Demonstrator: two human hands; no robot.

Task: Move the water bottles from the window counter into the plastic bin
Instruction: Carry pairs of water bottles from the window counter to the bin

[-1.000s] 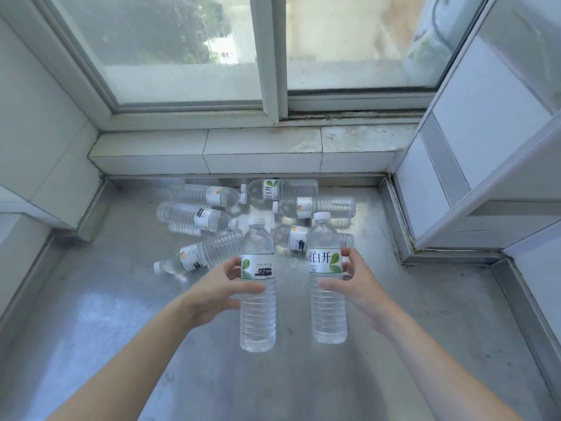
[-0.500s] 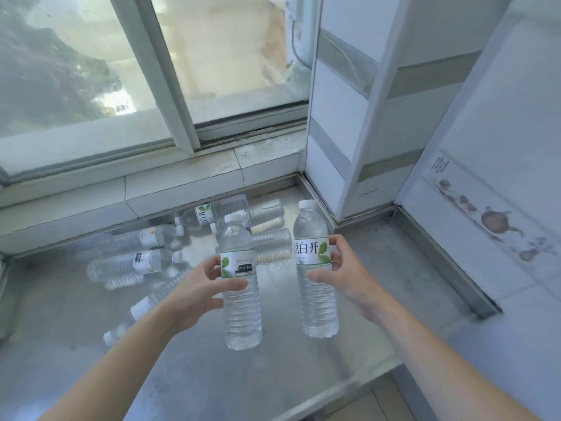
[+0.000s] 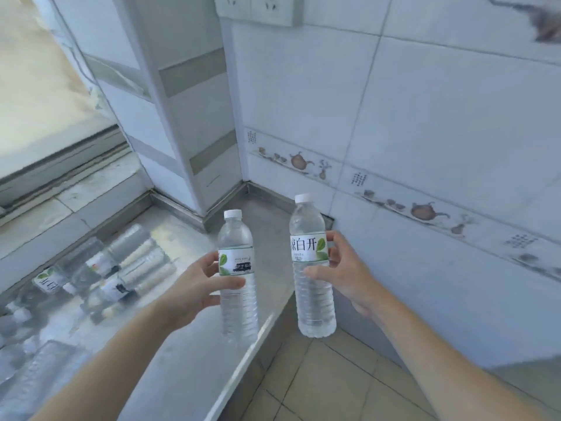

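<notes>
My left hand (image 3: 194,290) grips a clear water bottle (image 3: 238,299) upright by its white and green label, above the steel counter's right edge. My right hand (image 3: 346,275) holds a second upright water bottle (image 3: 314,296) with a white cap, past the counter edge and over the floor. Several more bottles (image 3: 121,268) lie on their sides on the steel window counter (image 3: 182,360) at the left, blurred. No plastic bin is in view.
A tiled pillar (image 3: 182,117) rises at the counter's back right corner. A white tiled wall (image 3: 425,147) with a teapot border runs along the right, with sockets (image 3: 258,7) at the top. Beige floor tiles (image 3: 318,384) lie below the counter edge.
My view has swung to the right, away from the window. Both hands have carried their bottles right, to the counter's right edge; the pile of lying bottles now sits at the far left.
</notes>
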